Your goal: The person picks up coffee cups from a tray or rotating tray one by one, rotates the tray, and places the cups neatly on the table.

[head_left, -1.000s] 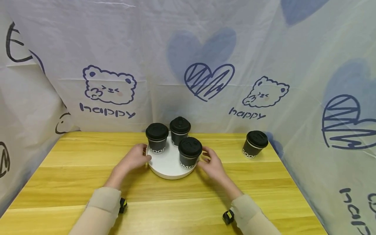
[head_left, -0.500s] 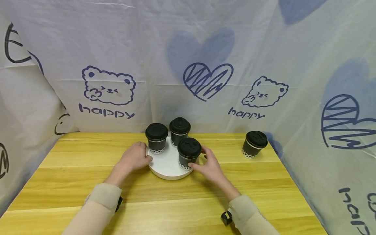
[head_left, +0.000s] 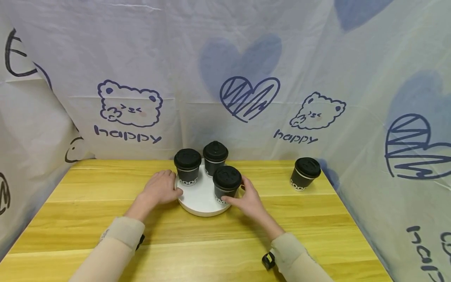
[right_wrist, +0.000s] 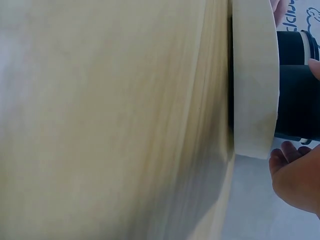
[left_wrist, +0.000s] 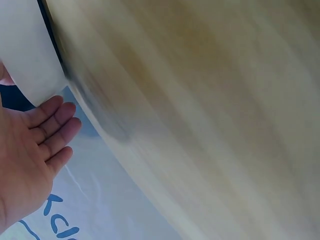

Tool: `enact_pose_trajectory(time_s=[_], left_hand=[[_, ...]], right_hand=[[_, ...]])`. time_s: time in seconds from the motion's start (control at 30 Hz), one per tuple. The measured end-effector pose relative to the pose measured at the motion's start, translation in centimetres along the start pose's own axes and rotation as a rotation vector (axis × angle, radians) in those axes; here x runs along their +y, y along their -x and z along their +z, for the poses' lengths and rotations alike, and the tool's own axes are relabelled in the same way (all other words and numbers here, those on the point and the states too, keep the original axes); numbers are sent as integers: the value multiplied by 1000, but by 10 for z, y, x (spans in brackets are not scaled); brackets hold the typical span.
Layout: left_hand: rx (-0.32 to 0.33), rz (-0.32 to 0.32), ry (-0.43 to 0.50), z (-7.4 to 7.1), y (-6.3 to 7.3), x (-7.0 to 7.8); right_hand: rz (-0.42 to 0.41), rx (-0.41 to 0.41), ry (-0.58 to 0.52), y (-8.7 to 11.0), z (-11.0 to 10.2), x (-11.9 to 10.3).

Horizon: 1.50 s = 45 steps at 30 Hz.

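Observation:
A white round tray (head_left: pixel 200 200) stands at the back middle of the wooden table, bearing three black paper cups with black lids. My left hand (head_left: pixel 160 188) holds the tray's left rim, thumb on its upper edge and fingers along the side; in the left wrist view the fingers (left_wrist: pixel 57 122) reach the tray's edge. My right hand (head_left: pixel 249 201) grips the front right cup (head_left: pixel 227 179), thumb across its front and the other fingers around its far right side. That cup stands upright on the tray. Behind it are the back cup (head_left: pixel 215 154) and the left cup (head_left: pixel 188 160).
Another black lidded cup (head_left: pixel 305 173) stands alone at the table's back right. A white cloth (head_left: pixel 197 117) with blue drawings hangs close behind the table (head_left: pixel 197 250) and along both sides. A small black device (head_left: pixel 268 261) sits at the right wrist.
My right hand has moved from the tray's right rim onto the front right cup, its thumb now across the cup's front. My left hand stays at the rim; tray and cups have hardly moved.

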<state>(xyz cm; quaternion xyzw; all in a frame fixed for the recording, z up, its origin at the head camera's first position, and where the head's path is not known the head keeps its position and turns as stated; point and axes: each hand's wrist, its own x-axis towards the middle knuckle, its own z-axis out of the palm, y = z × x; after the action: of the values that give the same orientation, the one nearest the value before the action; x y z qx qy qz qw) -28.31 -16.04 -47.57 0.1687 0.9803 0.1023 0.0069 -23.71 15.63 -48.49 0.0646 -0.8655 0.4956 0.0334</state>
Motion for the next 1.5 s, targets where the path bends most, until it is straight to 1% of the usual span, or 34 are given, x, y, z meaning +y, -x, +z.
enact_pose_trajectory(time_s=[0.33, 0.67, 0.93, 1.1, 1.5], left_hand=[[-35, 16, -13, 3, -3, -4], [-25, 21, -29, 7, -1, -1], [-26, 31, -49, 6, -1, -1], [-19, 39, -49, 7, -1, -1], [-18, 39, -49, 8, -2, -2]], right_hand=[[-5, 1, -69, -3, 5, -3], [14, 8, -114, 0, 8, -6], [-16, 7, -150, -3, 11, -7], [-7, 13, -156, -3, 12, -7], [-35, 33, -169, -3, 14, -7]])
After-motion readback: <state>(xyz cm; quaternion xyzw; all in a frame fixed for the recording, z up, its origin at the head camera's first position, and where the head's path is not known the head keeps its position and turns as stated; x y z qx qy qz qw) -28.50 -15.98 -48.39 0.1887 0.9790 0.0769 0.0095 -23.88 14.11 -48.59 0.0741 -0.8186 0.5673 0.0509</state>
